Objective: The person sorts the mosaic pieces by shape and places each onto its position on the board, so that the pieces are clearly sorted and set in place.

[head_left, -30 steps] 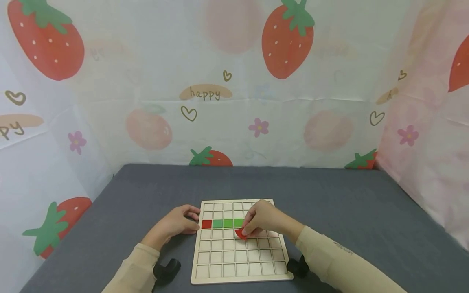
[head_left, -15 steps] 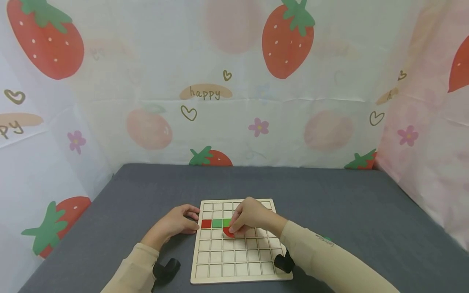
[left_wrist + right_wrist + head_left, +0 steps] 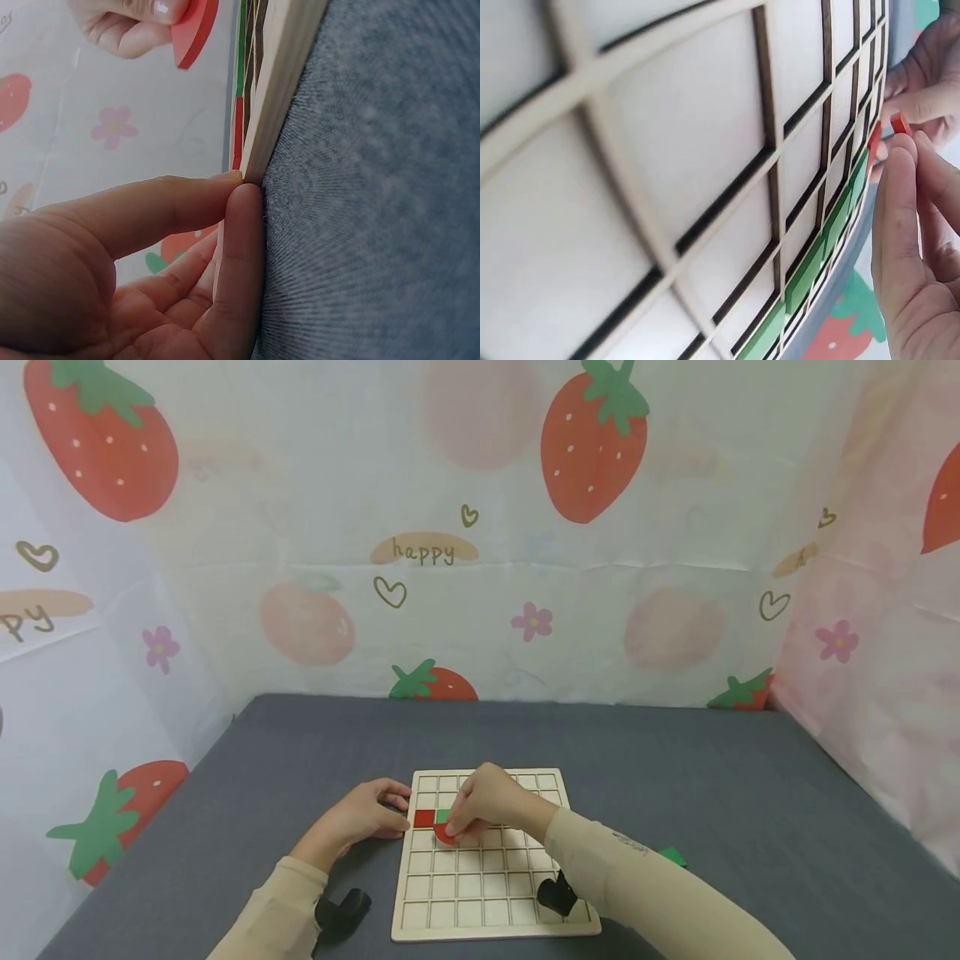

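My right hand (image 3: 487, 802) pinches a red tile with a curved edge (image 3: 444, 833) between thumb and fingertips. In the left wrist view this red tile (image 3: 196, 34) hangs above the wooden grid board (image 3: 450, 935). On the board, a red square tile (image 3: 424, 818) fills the left cell of one row, and a green square tile (image 3: 443, 816) lies beside it. More green tiles (image 3: 806, 274) continue that row in the right wrist view, hidden by my hand from the head. My left hand (image 3: 360, 814) holds the board's left edge between thumb and index finger.
A loose green piece (image 3: 672, 857) lies on the dark grey tabletop (image 3: 675, 760) right of the board, partly behind the right sleeve. Black wrist mounts (image 3: 342, 913) sit by both forearms. A strawberry-printed cloth (image 3: 480, 635) hangs behind and at both sides.
My right hand has moved left along the tile row with the red tile, toward the red square. The loose green piece has come into view beside the sleeve. The left hand stays put.
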Available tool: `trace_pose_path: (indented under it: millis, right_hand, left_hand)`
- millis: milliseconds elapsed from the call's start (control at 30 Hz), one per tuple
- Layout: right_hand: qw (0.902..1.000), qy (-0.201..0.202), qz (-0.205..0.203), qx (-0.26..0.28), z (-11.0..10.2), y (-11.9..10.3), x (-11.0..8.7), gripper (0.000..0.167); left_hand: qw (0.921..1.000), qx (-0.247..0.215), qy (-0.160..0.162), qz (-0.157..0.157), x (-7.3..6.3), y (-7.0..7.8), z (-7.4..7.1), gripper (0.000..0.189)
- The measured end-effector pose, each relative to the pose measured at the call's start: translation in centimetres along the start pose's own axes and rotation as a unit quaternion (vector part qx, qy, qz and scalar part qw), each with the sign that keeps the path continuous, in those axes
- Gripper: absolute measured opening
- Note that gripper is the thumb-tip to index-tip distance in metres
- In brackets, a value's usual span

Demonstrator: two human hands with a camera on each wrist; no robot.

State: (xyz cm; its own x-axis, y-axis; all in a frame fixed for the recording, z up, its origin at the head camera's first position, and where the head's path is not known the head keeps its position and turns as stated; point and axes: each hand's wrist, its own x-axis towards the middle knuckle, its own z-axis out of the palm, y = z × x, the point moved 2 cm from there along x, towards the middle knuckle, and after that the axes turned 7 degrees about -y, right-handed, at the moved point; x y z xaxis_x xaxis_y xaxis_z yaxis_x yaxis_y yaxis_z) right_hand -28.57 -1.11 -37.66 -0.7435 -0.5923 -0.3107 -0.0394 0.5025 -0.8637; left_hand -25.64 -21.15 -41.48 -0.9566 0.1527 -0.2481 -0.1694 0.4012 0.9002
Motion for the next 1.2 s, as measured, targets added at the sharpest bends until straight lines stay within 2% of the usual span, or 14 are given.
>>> trace_pose_path:
  millis: [367,667,867,1200]
  right_hand:
    - [1.0,0.003,0.003,0.003,1.9,-0.8,1.1,0.009]
    - [0.9996,0.026,-0.006,0.009,2.7,-0.7,1.5,0.012]
    - [0.9992,0.033,-0.012,-0.021,2.7,-0.8,1.5,0.012]
    - [0.994,0.062,-0.013,-0.089,3.2,-1.1,1.4,0.018]
  left_hand:
    - [1.0,0.002,-0.003,-0.002,0.0,-0.1,0.0,0.051]
    - [1.0,0.0,-0.009,0.003,0.0,-0.3,-0.1,0.052]
    - [0.9998,0.0,-0.016,0.012,0.2,-0.1,-0.1,0.053]
    - [0.9999,0.005,-0.011,0.007,0.0,0.0,0.1,0.052]
